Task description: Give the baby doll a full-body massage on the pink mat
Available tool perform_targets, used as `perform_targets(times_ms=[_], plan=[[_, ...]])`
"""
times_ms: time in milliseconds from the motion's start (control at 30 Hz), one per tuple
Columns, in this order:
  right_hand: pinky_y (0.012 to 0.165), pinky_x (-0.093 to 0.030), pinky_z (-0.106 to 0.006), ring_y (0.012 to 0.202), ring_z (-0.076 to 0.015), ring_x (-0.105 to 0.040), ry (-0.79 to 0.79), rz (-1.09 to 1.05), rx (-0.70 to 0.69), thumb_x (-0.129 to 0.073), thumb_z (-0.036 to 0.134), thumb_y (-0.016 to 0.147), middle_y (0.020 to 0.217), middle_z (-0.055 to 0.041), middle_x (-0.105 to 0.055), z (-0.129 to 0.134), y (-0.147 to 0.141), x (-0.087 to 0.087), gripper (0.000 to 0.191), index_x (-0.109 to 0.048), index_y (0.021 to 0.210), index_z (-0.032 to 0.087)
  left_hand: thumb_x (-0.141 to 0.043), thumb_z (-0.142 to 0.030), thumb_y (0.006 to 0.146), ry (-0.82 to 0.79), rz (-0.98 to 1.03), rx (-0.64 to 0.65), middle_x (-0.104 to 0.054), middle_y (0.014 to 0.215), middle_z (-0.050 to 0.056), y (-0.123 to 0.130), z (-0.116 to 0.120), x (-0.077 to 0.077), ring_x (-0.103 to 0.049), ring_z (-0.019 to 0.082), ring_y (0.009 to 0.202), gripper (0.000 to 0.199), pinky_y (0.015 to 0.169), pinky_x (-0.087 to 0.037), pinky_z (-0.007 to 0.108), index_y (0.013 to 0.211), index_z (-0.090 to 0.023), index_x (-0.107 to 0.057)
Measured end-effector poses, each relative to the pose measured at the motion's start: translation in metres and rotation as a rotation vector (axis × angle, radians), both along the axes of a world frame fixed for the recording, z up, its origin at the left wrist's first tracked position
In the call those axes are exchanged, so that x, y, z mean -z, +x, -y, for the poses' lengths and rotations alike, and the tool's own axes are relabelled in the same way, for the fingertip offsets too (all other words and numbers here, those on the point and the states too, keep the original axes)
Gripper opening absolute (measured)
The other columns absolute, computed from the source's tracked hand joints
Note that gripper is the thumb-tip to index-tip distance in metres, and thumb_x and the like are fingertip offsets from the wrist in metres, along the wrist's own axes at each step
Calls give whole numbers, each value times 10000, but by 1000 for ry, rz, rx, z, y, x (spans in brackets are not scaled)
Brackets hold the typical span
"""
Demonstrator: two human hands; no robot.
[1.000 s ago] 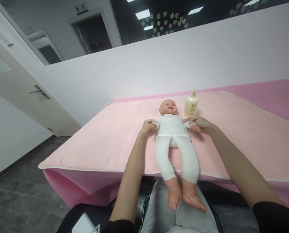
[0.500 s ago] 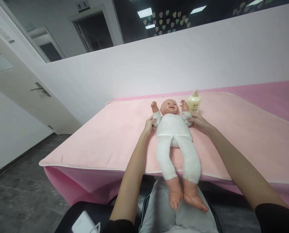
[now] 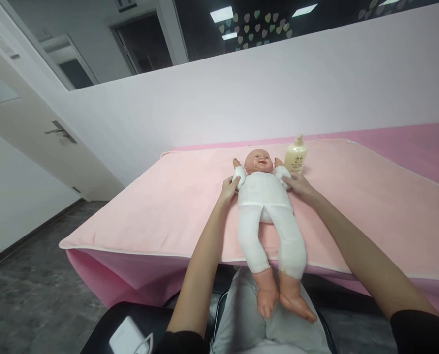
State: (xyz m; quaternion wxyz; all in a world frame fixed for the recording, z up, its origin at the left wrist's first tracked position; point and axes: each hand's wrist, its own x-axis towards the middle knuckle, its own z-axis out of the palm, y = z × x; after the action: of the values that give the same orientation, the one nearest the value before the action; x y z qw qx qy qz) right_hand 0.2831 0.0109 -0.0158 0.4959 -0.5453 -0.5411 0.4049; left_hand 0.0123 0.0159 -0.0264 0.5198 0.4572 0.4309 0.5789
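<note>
a baby doll lies on its back on a pale pink blanket; taking its chest as the centre of a clock, its head points to twelve and its bare feet to six. the legs, slightly parted, reach past the table's near edge, so the feet hang over the person's lap; whether they rest on it i cannot tell.

both arms are bent up beside the head, one forearm at eleven, the other at one. the left hand is at nine to ten, curled round the doll's white sleeve with the thumb on top. the right hand is at two to three, closed on the opposite sleeve, thumb laid over it and the other fingers mostly hidden. so the doll lies between the two hands, each set of fingers wrapping an arm from the outer side. holding near both elbows probably keeps the pose even, and the face-up position seems meant to give both hands equal reach.

at one o'clock, just beyond the right hand, a cream pump bottle stands upright, perhaps put there to be handy. at seven, well apart, a white box with a cable lies on a black chair.
</note>
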Motion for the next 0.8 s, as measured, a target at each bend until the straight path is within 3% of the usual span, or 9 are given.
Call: perform_targets(times_ms=[167, 367, 467, 567, 633, 800], plan=[[778, -520, -262, 849, -150, -630, -63, -148, -128, -680, 193, 597, 1002, -70, -677, 3, 7, -8, 291, -696, 881, 132, -639, -233, 617, 4, 72, 102, -625, 690, 15, -1, 1, -3, -542, 118, 566, 322, 492, -394, 215, 928, -151, -645], [758, -538, -304, 862, -191, -628, -94, -165, -293, -689, 129, 498, 987, -84, -679, 12, 19, -8, 352, -702, 850, 123, -567, -85, 490, 51, 64, 153, -635, 683, -6, -4, 6, -6, -528, 102, 549, 498, 488, -369, 209, 966, -169, -689], [811, -534, -318, 965, -216, -617, -67, -139, -291, -729, 161, 510, 1118, -120, -649, 15, 22, -7, 317, -718, 824, 120, -617, -61, 479, -1, 86, 119, -630, 642, 13, -2, 11, -10, -541, 105, 539, 358, 511, -394, 230, 816, -137, -710], [824, -530, -309, 965, -206, -622, -71, -114, -312, -758, 223, 530, 1184, -144, -617, 17, 23, -9, 215, -717, 713, 117, -679, -51, 452, -27, 164, 47, -678, 748, 65, 3, 17, -15, -612, 135, 641, 174, 627, -468, 277, 610, -120, -658], [813, -533, -309, 946, -208, -628, -85, -102, -319, -774, 242, 519, 1190, -146, -613, 18, 22, -11, 203, -710, 666, 117, -703, -52, 411, -28, 193, 24, -694, 801, 76, 5, 19, -18, -629, 149, 679, 165, 663, -481, 287, 540, -119, -626], [886, -517, -306, 1076, -242, -591, -52, -156, -301, -768, 240, 555, 1197, -105, -620, 18, 19, -12, 335, -741, 878, 152, -722, -116, 422, -31, 163, 48, -675, 678, 40, 4, 17, -14, -574, 118, 571, 287, 567, -427, 245, 708, -119, -707]])
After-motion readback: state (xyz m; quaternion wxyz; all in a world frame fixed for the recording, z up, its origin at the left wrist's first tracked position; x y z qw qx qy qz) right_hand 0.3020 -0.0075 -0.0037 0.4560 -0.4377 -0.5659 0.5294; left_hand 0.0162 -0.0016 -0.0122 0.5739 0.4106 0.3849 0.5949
